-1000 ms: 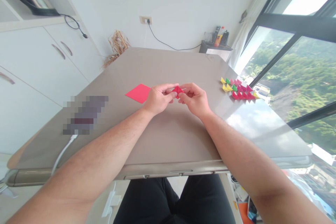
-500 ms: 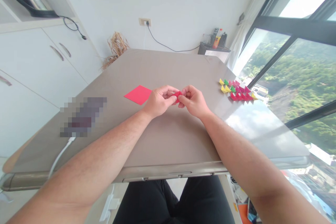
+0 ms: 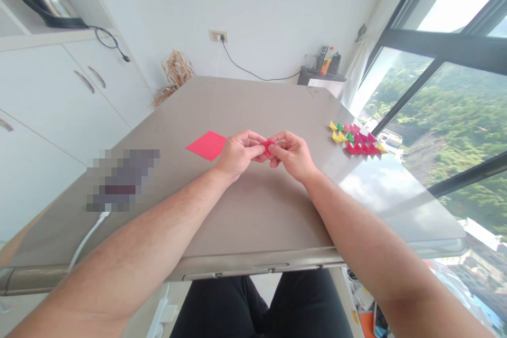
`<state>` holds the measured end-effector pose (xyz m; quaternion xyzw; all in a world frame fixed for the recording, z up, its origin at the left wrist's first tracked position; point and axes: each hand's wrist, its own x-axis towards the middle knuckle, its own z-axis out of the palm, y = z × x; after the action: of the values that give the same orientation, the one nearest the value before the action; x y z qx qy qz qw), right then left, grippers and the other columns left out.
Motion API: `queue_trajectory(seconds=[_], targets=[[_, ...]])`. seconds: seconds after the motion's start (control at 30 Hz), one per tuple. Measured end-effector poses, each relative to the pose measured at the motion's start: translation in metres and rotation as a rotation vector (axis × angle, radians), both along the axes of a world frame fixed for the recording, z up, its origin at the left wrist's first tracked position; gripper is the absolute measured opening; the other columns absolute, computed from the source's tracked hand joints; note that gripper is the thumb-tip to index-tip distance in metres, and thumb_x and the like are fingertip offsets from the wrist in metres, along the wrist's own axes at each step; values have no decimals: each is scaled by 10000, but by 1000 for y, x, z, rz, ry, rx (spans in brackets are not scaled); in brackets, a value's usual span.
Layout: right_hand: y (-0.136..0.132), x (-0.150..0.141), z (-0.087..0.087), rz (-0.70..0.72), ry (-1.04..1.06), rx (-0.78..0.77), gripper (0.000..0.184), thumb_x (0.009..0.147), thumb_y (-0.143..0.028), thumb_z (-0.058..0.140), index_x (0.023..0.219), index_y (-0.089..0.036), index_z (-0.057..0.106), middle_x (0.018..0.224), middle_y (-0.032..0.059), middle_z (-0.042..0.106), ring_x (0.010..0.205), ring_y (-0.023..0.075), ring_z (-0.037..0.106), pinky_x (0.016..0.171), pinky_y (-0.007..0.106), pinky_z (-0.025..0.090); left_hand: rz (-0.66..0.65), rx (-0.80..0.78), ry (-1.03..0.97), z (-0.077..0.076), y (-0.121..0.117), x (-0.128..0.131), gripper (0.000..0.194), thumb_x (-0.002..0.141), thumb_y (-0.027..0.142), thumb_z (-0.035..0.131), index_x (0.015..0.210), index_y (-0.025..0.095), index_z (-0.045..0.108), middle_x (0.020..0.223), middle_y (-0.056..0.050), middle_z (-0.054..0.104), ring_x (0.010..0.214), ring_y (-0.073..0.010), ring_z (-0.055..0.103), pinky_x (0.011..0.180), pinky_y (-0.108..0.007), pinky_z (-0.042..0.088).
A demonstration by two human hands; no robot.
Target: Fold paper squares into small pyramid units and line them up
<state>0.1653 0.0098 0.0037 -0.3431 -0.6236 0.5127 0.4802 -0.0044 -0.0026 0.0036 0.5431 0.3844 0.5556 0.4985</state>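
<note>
Between my two hands, above the middle of the table, is a small folded piece of red paper. My left hand pinches its left side with thumb and fingers. On the other side my right hand grips it the same way. Fingers cover most of the paper, so its exact shape is hard to make out. A flat stack or sheet of red paper lies on the table just left of my left hand, its right corner hidden behind that hand.
Several small folded paper boats in yellow, green, pink and red stand in rows at the table's right edge by the window. A blurred-out device with a white cable lies at the left. Dried stalks stand beyond the far left edge.
Both hands stay in place on the small red paper, with fingers shifting slightly around it. The view has tilted a little; nothing else has moved.
</note>
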Motion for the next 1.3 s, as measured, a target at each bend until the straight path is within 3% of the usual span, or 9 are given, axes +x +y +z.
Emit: queue_trajectory(seconds=[0.27,0.9,1.3], targets=[[1,-1,0,-37,65,2,205,709,-210,639,904,-204,702,649,-24,712,575,142,662,613,302,551,62,-40,-51,2,0,2,186,687,225,785,847,171,705,699,-23,745,643,-176,705,690,-359,595],[0,-1,-2,-67,17,60,210,771,-234,572,920,-220,719,707,-12,724,651,157,685,656,310,563,114,67,-13,-1,-2,4,163,708,207,738,866,173,718,739,-24,752,687,-178,714,714,-354,607],[-1,-1,-3,-69,18,85,231,785,-205,579,944,-225,745,727,-13,732,647,151,696,640,294,558,167,31,-3,2,-3,5,139,701,202,715,836,173,733,741,-20,747,677,-164,697,699,-334,599]])
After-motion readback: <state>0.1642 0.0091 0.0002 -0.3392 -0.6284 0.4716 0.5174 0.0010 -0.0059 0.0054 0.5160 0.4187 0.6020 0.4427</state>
